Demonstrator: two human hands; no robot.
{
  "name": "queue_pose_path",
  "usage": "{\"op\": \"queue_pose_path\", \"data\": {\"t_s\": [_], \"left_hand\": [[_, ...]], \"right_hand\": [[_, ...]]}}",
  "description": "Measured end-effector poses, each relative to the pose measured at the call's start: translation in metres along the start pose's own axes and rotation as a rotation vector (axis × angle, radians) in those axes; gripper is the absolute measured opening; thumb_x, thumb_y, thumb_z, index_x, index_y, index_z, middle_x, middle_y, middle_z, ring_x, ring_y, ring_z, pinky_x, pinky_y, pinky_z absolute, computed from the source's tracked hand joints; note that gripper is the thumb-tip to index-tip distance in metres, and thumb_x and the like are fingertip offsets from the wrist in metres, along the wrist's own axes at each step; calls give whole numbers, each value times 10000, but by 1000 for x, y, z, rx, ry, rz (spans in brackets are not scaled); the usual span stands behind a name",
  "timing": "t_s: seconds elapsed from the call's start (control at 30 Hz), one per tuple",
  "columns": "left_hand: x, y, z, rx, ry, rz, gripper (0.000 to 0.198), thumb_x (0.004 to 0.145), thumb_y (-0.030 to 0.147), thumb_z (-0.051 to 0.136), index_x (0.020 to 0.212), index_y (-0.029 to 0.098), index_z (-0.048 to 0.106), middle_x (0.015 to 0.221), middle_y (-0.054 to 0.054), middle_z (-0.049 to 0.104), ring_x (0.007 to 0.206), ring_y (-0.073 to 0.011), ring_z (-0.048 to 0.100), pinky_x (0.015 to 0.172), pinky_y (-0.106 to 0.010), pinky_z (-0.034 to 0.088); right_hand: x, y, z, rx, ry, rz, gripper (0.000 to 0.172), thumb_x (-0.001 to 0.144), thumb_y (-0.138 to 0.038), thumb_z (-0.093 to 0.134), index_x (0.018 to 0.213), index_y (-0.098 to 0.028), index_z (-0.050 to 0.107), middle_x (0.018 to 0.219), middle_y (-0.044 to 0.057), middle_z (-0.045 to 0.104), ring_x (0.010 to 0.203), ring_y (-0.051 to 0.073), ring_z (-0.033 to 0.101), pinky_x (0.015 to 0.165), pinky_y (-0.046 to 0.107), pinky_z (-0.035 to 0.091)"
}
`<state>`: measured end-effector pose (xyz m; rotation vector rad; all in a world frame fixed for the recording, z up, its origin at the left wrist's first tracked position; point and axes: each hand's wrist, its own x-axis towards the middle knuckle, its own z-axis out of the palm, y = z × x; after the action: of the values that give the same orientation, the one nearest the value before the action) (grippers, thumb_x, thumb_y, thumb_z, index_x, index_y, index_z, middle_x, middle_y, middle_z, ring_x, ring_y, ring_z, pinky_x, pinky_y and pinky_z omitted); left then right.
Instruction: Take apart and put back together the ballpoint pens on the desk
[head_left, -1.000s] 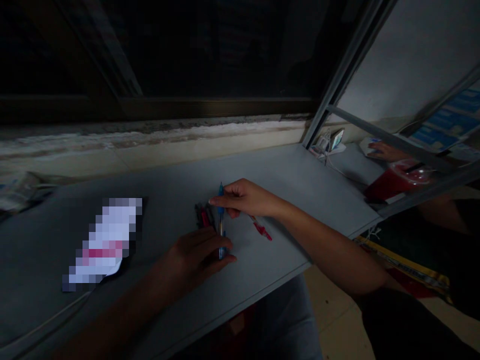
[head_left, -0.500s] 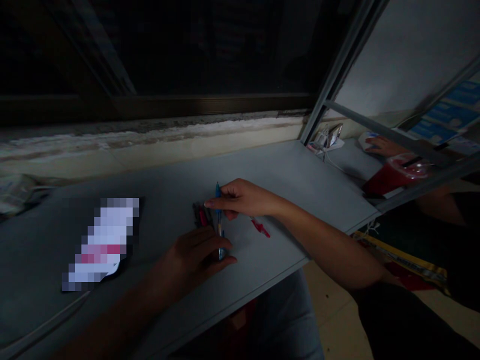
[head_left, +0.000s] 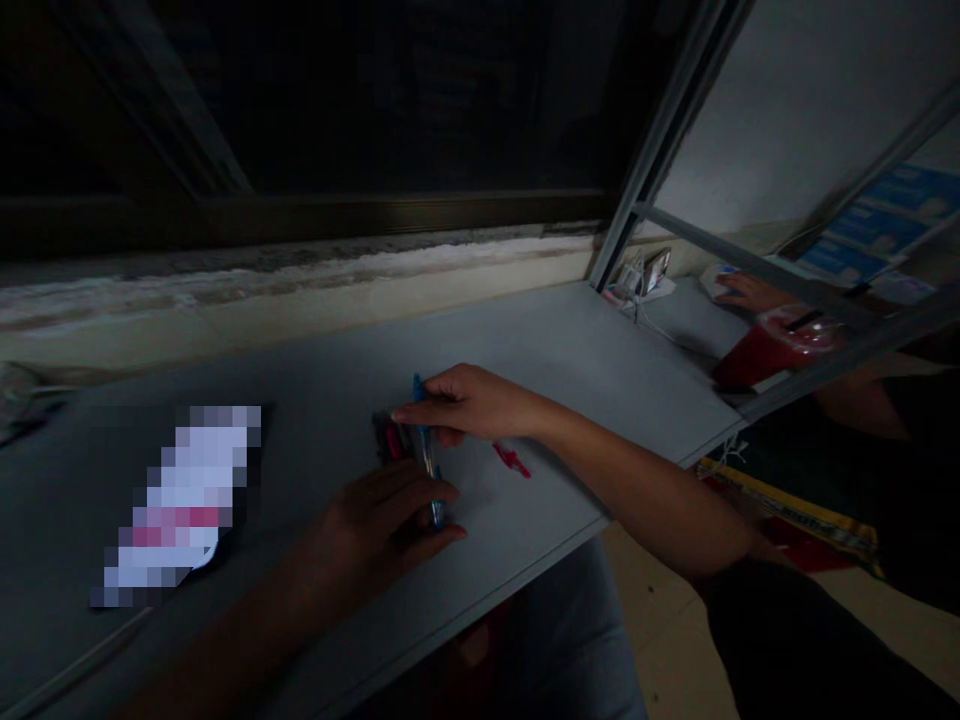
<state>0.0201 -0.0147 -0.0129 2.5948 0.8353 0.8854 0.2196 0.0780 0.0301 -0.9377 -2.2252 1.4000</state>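
Grip, right hand [head_left: 469, 405]: narrow, thumb and fingers pinched on the upper barrel of a blue ballpoint pen [head_left: 427, 450]. Grip, left hand [head_left: 379, 525]: curled over the pen's lower end, fingers closed around it.

Pen location: held between both hands, just above the grey counter [head_left: 570, 350], its length pointing roughly from 12 to 6 o'clock.

Nearby, clock positions taken from the pen:
- Bundle of dark pens [head_left: 390, 437], with some red showing: 10 o'clock, just beside it, on the counter, under the right fingertips.
- Red plastic piece [head_left: 511, 459]: 3 o'clock, near the right wrist, flat on the counter.
- Packet [head_left: 180, 505]: 9 o'clock, well apart, pixelated, markings unreadable.
- Window sill [head_left: 300, 270]: 11 o'clock, beyond the counter's far edge.
- Phone [head_left: 645, 272]: 2 o'clock, at the counter's far corner, cable attached.
- Further hand [head_left: 750, 292] and red cup [head_left: 776, 345]: 2 o'clock, behind a metal-framed glass panel [head_left: 679, 225]; owner of the hand cannot be told.
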Motion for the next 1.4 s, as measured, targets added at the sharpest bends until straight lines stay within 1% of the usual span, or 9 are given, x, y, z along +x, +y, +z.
{"op": "queue_pose_path", "data": {"t_s": [0.4,0.5,0.83,0.93,1.03,1.13,1.2,1.3,1.4], "left_hand": [[-6,0,-2,-20,-37,-36,140,1042,367,596,1082,237,626,862,12,646,664,-112,646,646,-215,530],[-6,-1,0,-40,-30,-24,177,1031,374,615,1134,231,620,912,-2,659,702,-117,665,658,-213,543],[-3,5,-5,-43,-15,-51,100,1053,309,575,1094,241,637,903,11,671,675,-98,658,661,-199,543],[-1,6,-7,-19,-11,-48,232,1030,398,609,1219,264,620,913,1,686,708,-125,677,665,-224,557],[0,7,-8,4,-13,-62,336,1012,461,615,1287,269,597,861,6,677,692,-141,672,647,-242,555],[1,5,-8,90,65,-207,241,1020,442,580,1118,227,627,722,28,610,623,-152,629,613,-267,522],[3,1,-7,187,95,-321,262,1006,465,582,1012,207,624,723,11,611,653,-180,635,629,-301,514],[8,-2,-3,326,-29,-405,311,982,479,590,833,206,605,811,-44,660,758,-232,663,687,-358,511],[15,1,1,420,-129,-498,345,964,468,600,737,211,570,788,-56,665,732,-245,657,685,-378,505]], "right_hand": [[0,-3,2,6,51,-16,527,963,-605,572,676,-163,559,576,-41,554,538,74,471,584,246,329],[0,-2,2,5,41,-21,524,960,-614,571,687,-167,557,586,-38,564,550,82,494,583,243,336],[-1,1,3,-4,78,-30,548,964,-648,543,691,-172,540,585,-42,555,535,74,481,590,240,348],[-1,-2,-2,-45,61,-10,554,990,-625,516,679,-168,543,569,-38,546,533,81,496,596,243,352],[-1,-5,-7,-207,72,48,514,1024,-544,519,679,-163,538,557,-39,527,539,85,488,601,250,327],[-1,-4,-9,-544,74,86,463,1020,-473,562,696,-146,610,614,5,579,587,107,492,605,280,287],[-1,-1,-8,-723,76,126,459,1012,-496,552,746,-144,676,691,53,643,614,134,518,594,300,268],[-3,5,-6,-862,108,183,515,1011,-589,490,872,-157,735,837,117,727,704,193,611,590,307,284],[-5,6,-4,-934,165,202,562,1012,-644,451,978,-159,734,944,146,754,803,235,665,609,305,324]]}}
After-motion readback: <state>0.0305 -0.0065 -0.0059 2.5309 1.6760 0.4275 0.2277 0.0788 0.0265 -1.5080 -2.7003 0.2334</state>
